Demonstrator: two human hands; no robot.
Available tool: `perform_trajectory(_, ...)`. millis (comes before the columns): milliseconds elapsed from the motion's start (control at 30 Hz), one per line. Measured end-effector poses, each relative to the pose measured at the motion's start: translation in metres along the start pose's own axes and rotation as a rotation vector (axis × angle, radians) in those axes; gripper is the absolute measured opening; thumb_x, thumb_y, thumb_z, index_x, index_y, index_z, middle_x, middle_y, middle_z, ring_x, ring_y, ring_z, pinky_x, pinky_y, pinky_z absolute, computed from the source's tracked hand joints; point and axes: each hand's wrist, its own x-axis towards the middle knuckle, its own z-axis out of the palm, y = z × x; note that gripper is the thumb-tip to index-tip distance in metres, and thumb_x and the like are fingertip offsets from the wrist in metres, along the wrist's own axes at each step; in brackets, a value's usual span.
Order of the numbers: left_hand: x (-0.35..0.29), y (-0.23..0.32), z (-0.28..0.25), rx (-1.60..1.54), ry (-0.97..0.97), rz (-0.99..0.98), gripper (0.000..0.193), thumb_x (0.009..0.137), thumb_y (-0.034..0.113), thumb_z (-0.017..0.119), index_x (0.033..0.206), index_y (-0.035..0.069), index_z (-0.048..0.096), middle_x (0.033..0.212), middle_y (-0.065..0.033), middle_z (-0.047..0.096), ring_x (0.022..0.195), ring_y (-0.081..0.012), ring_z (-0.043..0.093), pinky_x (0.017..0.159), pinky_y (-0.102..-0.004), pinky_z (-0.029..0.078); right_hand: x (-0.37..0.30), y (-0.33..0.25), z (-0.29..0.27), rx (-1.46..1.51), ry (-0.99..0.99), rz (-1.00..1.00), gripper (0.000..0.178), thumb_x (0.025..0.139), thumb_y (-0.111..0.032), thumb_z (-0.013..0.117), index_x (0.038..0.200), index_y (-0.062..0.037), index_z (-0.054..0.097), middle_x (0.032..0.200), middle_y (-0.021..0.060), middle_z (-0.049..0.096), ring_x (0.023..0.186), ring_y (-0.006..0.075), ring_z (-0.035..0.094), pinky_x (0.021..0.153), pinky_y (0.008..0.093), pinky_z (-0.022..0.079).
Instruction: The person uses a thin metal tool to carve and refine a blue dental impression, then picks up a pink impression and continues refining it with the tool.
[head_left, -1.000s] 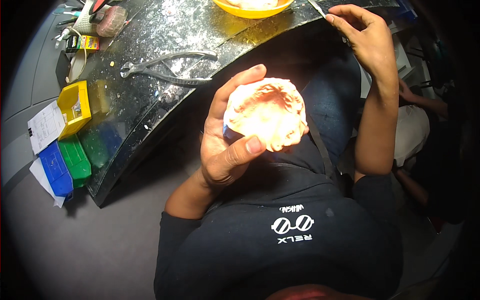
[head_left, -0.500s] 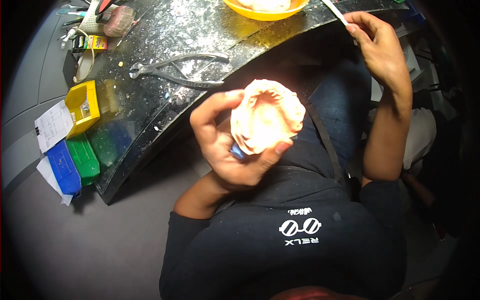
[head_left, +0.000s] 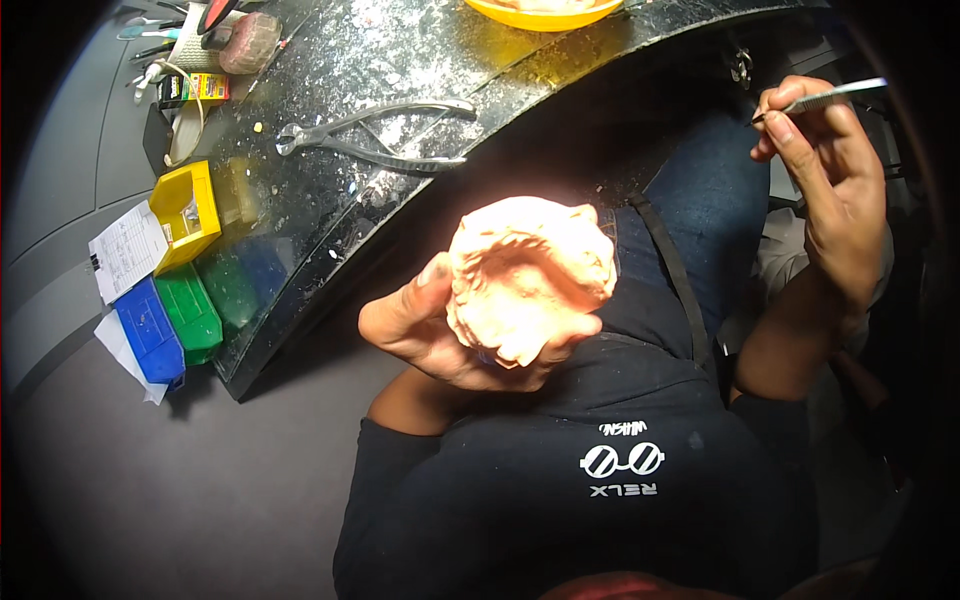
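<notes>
A pale plaster dental cast (head_left: 530, 285) glows under strong light in front of my chest. My left hand (head_left: 425, 340) is wrapped round it, with the thumb and fingers at its sides; its horseshoe ridge faces up. Off to the right, my right hand (head_left: 830, 165) is raised, pinching a slim metal tool (head_left: 835, 95) like a pen. The tool's narrow dark tip pokes out on the left of the fingers, but its exact shape is too small to tell. Long-handled metal pliers (head_left: 375, 135) lie on the dark bench beyond the cast.
The curved dark bench (head_left: 330, 210) is strewn with white debris. A yellow bowl (head_left: 545, 14) stands at its far edge. Yellow (head_left: 195, 215), green (head_left: 190, 310) and blue (head_left: 150, 325) bins with papers hang at the left, below a small box (head_left: 200, 88) and a cord.
My right hand has moved right and down, turning the tool so its shaft now points right. My left hand has lowered and tilted the cast. The view has shifted slightly.
</notes>
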Motion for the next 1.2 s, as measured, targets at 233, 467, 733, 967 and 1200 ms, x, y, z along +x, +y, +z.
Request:
perform_trajectory(233,0.002,-0.002,0.002,0.02,-0.008,0.018,0.081,0.081,0.012,0.084,0.137,0.007,0.025,0.127,-0.0253,0.051,0.103,-0.0337,0.067,0.086,-0.0434,0.06,-0.009,-0.011,0.002,0.037,0.039,-0.146,0.017,0.099,0.002,0.059,0.114,0.0014,0.065,0.105,0.0117,0.065,0.086,0.0136,0.064,0.075,0.0284,0.055)
perform_trajectory(467,0.002,-0.002,0.003,-0.004,0.019,-0.02,0.08,0.083,0.015,0.084,0.137,0.009,0.025,0.126,-0.0263,0.051,0.101,-0.0352,0.067,0.084,-0.0452,0.06,-0.006,-0.014,0.008,0.067,0.095,-0.087,0.013,0.102,-0.007,0.061,0.108,0.0013,0.068,0.09,0.0092,0.071,0.075,0.0101,0.063,0.07,0.0226,0.05)
perform_trajectory(733,-0.002,0.001,0.006,-0.115,0.135,-0.228,0.079,0.084,0.019,0.083,0.138,0.011,0.025,0.126,-0.0276,0.052,0.099,-0.037,0.067,0.083,-0.0473,0.06,0.062,0.011,-0.007,-0.216,-0.178,0.215,0.034,0.1,-0.025,0.063,0.073,-0.0043,0.063,0.059,-0.0039,0.055,0.05,0.0026,0.047,0.048,0.0221,0.035)
perform_trajectory(967,-0.002,-0.01,0.013,-0.222,0.215,-0.312,0.077,0.085,0.017,0.083,0.136,0.011,0.026,0.126,-0.0283,0.052,0.098,-0.0377,0.067,0.083,-0.048,0.06,0.115,0.007,0.009,-0.664,0.054,-0.023,0.026,0.095,-0.027,0.07,0.087,-0.002,0.066,0.067,-0.0016,0.057,0.061,0.0059,0.051,0.056,0.0264,0.042)
perform_trajectory(1200,-0.006,-0.014,0.015,-0.317,0.262,-0.409,0.078,0.081,0.003,0.082,0.135,0.004,0.026,0.129,-0.0196,0.045,0.117,-0.0282,0.06,0.101,-0.0401,0.052,0.121,-0.059,0.067,-0.672,-0.098,-0.598,0.031,0.088,-0.024,0.071,0.104,0.0014,0.066,0.091,0.0231,0.063,0.089,0.0389,0.062,0.082,0.0432,0.05)
